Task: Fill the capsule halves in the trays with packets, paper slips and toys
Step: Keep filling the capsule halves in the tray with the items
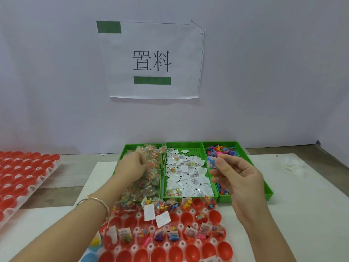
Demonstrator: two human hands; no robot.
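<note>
Round red capsule halves [214, 216], apparently glossy

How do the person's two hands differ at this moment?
The left hand is down in the left green bin, gripping clear bead packets; the right hand is up by the right green bin, pinching a blue toy. The left wrist wears a bangle; the right wrist is bare. Both are beyond the tray of red capsule halves.

bare cloth [283, 214] right; green bins [268, 193] block ahead
</note>
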